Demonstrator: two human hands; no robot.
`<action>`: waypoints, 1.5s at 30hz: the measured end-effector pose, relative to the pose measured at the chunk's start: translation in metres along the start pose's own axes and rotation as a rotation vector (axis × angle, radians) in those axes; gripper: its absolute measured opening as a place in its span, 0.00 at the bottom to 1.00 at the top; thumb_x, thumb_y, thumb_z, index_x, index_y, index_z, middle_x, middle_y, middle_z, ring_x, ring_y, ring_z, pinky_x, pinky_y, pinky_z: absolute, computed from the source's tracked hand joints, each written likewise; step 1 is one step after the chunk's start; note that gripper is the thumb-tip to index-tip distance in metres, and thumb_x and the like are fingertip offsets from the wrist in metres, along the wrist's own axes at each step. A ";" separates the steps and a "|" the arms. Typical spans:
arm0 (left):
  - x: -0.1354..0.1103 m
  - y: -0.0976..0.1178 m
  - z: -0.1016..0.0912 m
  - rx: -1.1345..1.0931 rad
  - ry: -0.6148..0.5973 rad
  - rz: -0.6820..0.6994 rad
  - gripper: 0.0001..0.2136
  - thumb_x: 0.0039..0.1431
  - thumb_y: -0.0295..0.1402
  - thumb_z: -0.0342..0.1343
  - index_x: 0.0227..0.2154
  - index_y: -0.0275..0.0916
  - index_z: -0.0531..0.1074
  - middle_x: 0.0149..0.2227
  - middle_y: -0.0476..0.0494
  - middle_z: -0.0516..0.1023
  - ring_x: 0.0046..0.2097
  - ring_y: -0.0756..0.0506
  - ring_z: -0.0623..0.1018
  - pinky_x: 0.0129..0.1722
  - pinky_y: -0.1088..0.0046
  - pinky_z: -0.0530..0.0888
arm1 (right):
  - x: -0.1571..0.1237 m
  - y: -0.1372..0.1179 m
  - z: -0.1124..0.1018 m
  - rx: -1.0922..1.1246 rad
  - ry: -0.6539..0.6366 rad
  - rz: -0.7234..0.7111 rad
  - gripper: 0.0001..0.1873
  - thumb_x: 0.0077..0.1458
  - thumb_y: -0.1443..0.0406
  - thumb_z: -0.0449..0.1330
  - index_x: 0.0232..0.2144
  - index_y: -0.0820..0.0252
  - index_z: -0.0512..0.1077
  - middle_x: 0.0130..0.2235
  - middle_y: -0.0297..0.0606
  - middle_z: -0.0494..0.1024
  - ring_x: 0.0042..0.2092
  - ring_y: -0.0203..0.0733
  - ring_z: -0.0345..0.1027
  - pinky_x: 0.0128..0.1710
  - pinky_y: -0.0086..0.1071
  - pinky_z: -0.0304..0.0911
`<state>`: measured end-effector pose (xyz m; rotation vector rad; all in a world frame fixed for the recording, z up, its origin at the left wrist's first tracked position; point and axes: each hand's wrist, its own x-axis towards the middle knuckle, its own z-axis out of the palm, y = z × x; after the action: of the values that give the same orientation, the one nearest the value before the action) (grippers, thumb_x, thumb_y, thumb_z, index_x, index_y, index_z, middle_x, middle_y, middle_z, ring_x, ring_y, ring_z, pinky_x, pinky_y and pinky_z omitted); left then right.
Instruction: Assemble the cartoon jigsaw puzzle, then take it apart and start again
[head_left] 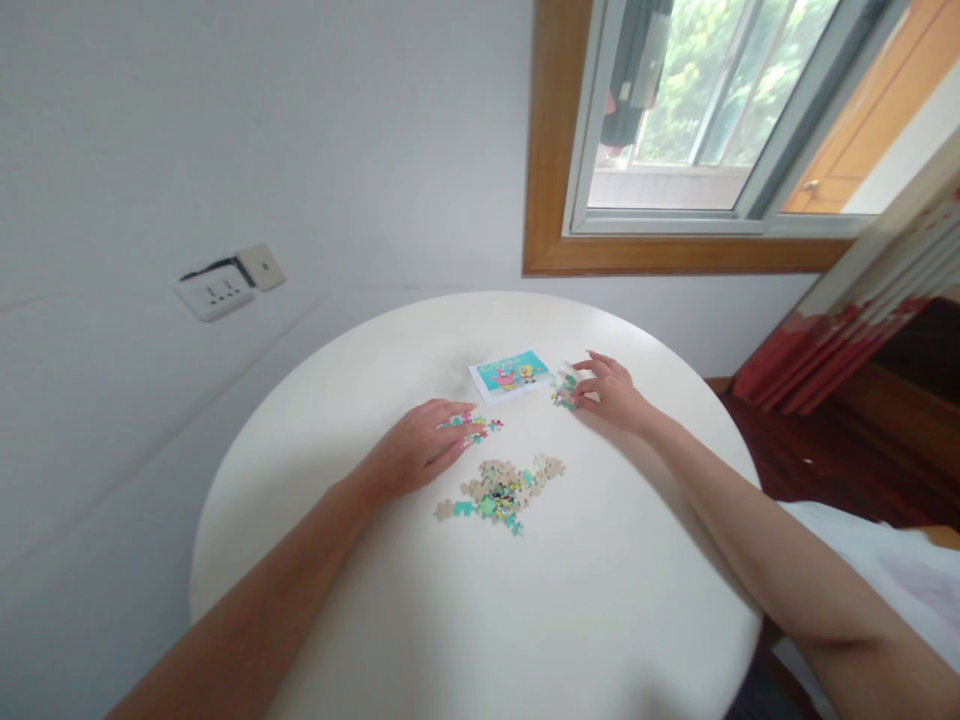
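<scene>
My left hand (417, 446) rests on the table with its fingers stretched out and apart. They lie over a small group of pink and teal jigsaw puzzle pieces (480, 432). Farther right, my right hand (613, 394) reaches to another small group of puzzle pieces (564, 392), its fingers spread and touching them; a piece under the fingertips cannot be made out. Between the two hands and nearer me is a loose pile of puzzle pieces (501, 490), some showing plain beige backs and others printed faces. Behind the hands lies a flat picture card or box (511, 374) with cartoon figures on teal.
Everything lies on a round white table (480, 620) standing against a white wall. A socket plate (217, 290) is on the wall at left. A wood-framed window (551, 255) is behind, and a red and white curtain (810, 345) hangs at right. White cloth (870, 570) shows at lower right.
</scene>
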<state>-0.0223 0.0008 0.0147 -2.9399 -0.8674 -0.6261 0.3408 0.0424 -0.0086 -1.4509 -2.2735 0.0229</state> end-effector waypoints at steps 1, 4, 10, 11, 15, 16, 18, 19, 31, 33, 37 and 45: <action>0.000 0.000 0.000 -0.003 0.005 -0.001 0.16 0.68 0.34 0.45 0.53 0.48 0.72 0.56 0.40 0.71 0.55 0.40 0.71 0.54 0.57 0.68 | -0.001 0.001 -0.001 -0.020 0.003 -0.002 0.07 0.55 0.58 0.63 0.31 0.52 0.80 0.56 0.42 0.70 0.65 0.62 0.48 0.59 0.64 0.47; 0.000 -0.001 0.001 -0.005 0.014 -0.003 0.16 0.68 0.35 0.45 0.53 0.47 0.72 0.55 0.40 0.72 0.54 0.40 0.71 0.54 0.57 0.69 | -0.003 0.001 -0.002 -0.072 0.029 0.006 0.07 0.53 0.57 0.65 0.31 0.53 0.79 0.56 0.43 0.70 0.65 0.62 0.47 0.59 0.64 0.46; -0.001 -0.002 0.002 -0.012 0.009 0.011 0.16 0.68 0.34 0.45 0.55 0.46 0.71 0.56 0.39 0.71 0.55 0.41 0.70 0.55 0.57 0.68 | -0.002 -0.002 -0.005 -0.064 0.069 -0.010 0.06 0.57 0.62 0.61 0.35 0.53 0.78 0.55 0.43 0.71 0.65 0.58 0.50 0.59 0.58 0.51; -0.001 -0.003 0.003 -0.015 0.010 0.010 0.16 0.68 0.34 0.45 0.54 0.46 0.71 0.56 0.39 0.71 0.55 0.41 0.70 0.55 0.57 0.68 | -0.002 -0.002 -0.005 -0.052 0.059 -0.024 0.07 0.57 0.61 0.60 0.36 0.52 0.78 0.56 0.43 0.71 0.65 0.58 0.50 0.58 0.58 0.52; -0.001 -0.003 0.004 -0.024 0.020 0.005 0.16 0.68 0.34 0.44 0.54 0.46 0.71 0.55 0.39 0.72 0.54 0.41 0.71 0.55 0.58 0.69 | -0.003 -0.005 -0.002 -0.046 0.005 -0.040 0.09 0.56 0.59 0.62 0.39 0.51 0.78 0.57 0.43 0.70 0.65 0.59 0.50 0.58 0.59 0.52; -0.001 -0.003 0.003 -0.026 0.021 0.005 0.16 0.68 0.34 0.45 0.55 0.46 0.71 0.55 0.39 0.72 0.54 0.41 0.71 0.55 0.58 0.69 | -0.004 -0.005 -0.002 -0.049 -0.001 -0.034 0.09 0.55 0.59 0.63 0.39 0.50 0.78 0.57 0.43 0.70 0.65 0.59 0.50 0.58 0.60 0.52; -0.001 -0.002 0.003 -0.031 0.021 0.007 0.16 0.68 0.34 0.45 0.55 0.46 0.71 0.55 0.39 0.72 0.54 0.41 0.71 0.55 0.58 0.68 | -0.004 -0.005 -0.001 -0.041 -0.001 -0.030 0.10 0.55 0.59 0.63 0.40 0.50 0.78 0.57 0.43 0.70 0.65 0.59 0.51 0.58 0.61 0.52; -0.001 -0.002 0.003 -0.034 0.019 0.008 0.16 0.68 0.34 0.45 0.55 0.46 0.71 0.55 0.39 0.72 0.55 0.41 0.71 0.55 0.58 0.68 | -0.004 -0.007 -0.002 -0.025 0.004 -0.039 0.10 0.55 0.60 0.62 0.41 0.50 0.78 0.57 0.43 0.70 0.65 0.59 0.51 0.58 0.60 0.52; -0.001 -0.003 0.003 -0.025 0.015 0.008 0.16 0.68 0.33 0.45 0.54 0.43 0.71 0.54 0.38 0.71 0.54 0.41 0.70 0.55 0.59 0.68 | -0.012 -0.070 -0.040 0.336 -0.356 -0.436 0.06 0.55 0.64 0.63 0.33 0.55 0.81 0.36 0.38 0.78 0.43 0.41 0.69 0.51 0.39 0.61; -0.001 -0.002 0.003 -0.025 0.009 0.000 0.16 0.68 0.33 0.45 0.53 0.43 0.71 0.54 0.38 0.71 0.54 0.41 0.70 0.55 0.59 0.68 | -0.014 -0.071 -0.040 0.327 -0.385 -0.424 0.05 0.54 0.64 0.64 0.32 0.55 0.81 0.36 0.37 0.78 0.43 0.42 0.69 0.51 0.39 0.60; -0.001 -0.001 0.003 -0.041 0.010 -0.009 0.16 0.68 0.33 0.45 0.53 0.43 0.72 0.54 0.38 0.72 0.54 0.41 0.70 0.55 0.59 0.68 | -0.013 -0.069 -0.036 0.370 -0.422 -0.423 0.04 0.54 0.65 0.65 0.32 0.58 0.80 0.35 0.38 0.78 0.43 0.41 0.69 0.51 0.39 0.60; -0.001 -0.002 0.004 -0.051 0.028 0.009 0.16 0.68 0.33 0.46 0.54 0.44 0.71 0.54 0.38 0.72 0.54 0.41 0.70 0.55 0.59 0.69 | -0.009 -0.069 -0.035 0.550 -0.508 -0.397 0.04 0.53 0.65 0.65 0.30 0.61 0.79 0.34 0.38 0.77 0.41 0.40 0.69 0.47 0.34 0.63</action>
<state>-0.0229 0.0025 0.0107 -2.9699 -0.8486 -0.6976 0.2975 -0.0043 0.0370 -0.7479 -2.6079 0.9065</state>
